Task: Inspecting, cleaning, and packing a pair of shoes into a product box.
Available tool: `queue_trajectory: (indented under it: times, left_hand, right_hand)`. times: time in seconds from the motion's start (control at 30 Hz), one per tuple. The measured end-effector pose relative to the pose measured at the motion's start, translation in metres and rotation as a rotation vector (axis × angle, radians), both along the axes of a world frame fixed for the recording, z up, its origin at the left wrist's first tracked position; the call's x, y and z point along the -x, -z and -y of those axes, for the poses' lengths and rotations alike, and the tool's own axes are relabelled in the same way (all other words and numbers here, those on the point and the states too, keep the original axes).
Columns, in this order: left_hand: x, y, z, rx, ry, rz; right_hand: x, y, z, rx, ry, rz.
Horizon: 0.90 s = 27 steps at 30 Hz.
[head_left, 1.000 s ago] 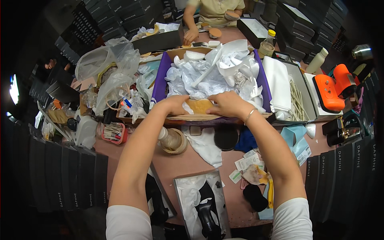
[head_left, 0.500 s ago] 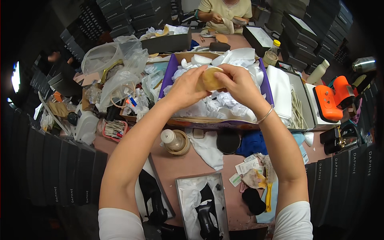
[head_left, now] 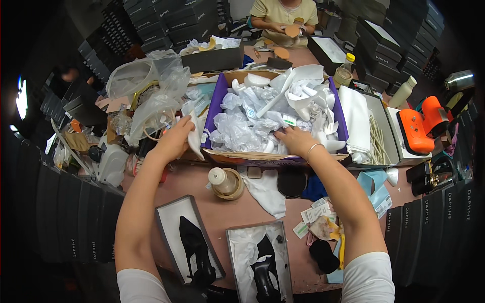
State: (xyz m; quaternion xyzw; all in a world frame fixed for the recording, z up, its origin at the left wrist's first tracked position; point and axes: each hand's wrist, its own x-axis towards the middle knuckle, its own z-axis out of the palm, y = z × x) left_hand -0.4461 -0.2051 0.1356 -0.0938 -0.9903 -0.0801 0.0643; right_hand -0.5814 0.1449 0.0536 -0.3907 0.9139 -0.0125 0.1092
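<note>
My left hand (head_left: pixel 174 140) is at the left side of a purple-edged box (head_left: pixel 213 103), its fingers closed on a floppy white piece (head_left: pixel 195 135), paper or cloth. Inside the box my right hand (head_left: pixel 297 140) lies on crumpled white paper (head_left: pixel 235 129), fingers spread and partly sunk among the sheets; nothing shows in its grasp. Nearer to me, one black high-heeled shoe (head_left: pixel 193 245) rests in a narrow grey box (head_left: pixel 167 222). Beside it, another open box (head_left: pixel 233 252) contains a black heeled shoe (head_left: pixel 264 278) amid white tissue.
A pump-top bottle (head_left: pixel 218 178) stands in a round holder before the purple-edged box. Tags (head_left: pixel 316 211), a black pad (head_left: pixel 324 256) and a yellow-handled tool (head_left: pixel 341 250) lie at the right. Clear plastic bags (head_left: pixel 146 76) crowd the left. Across the table a person (head_left: pixel 284 22) handles a round tan object.
My hands have parted from above the box; the round yellowish object they held is no longer visible. My left hand went left to the white piece, my right down into the paper.
</note>
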Motion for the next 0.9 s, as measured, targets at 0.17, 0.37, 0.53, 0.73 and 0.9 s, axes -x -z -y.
queue_trajectory:
  times: [0.17, 0.37, 0.53, 0.73, 0.9]
  left_hand:
    - [-0.001, -0.023, 0.000, 0.177, -0.009, 0.123]
    - [0.018, -0.057, -0.099, -0.308, 0.263, 0.063]
    - [0.049, 0.001, -0.133, 0.036, 0.301, 0.333]
    - [0.054, 0.015, -0.133, -0.164, 0.215, 0.625]
    - [0.047, 0.030, -0.124, -0.256, 0.168, 0.624]
  right_hand:
    - [0.010, -0.009, -0.010, 0.202, 0.078, -0.020]
    - [0.020, -0.034, -0.030, 0.252, 0.058, 0.495]
    - [0.025, -0.012, -0.001, 0.367, 0.299, 0.454]
    - [0.024, 0.004, 0.027, -0.063, 0.041, 0.086]
    - [0.011, -0.022, -0.001, 0.452, 0.234, 0.160]
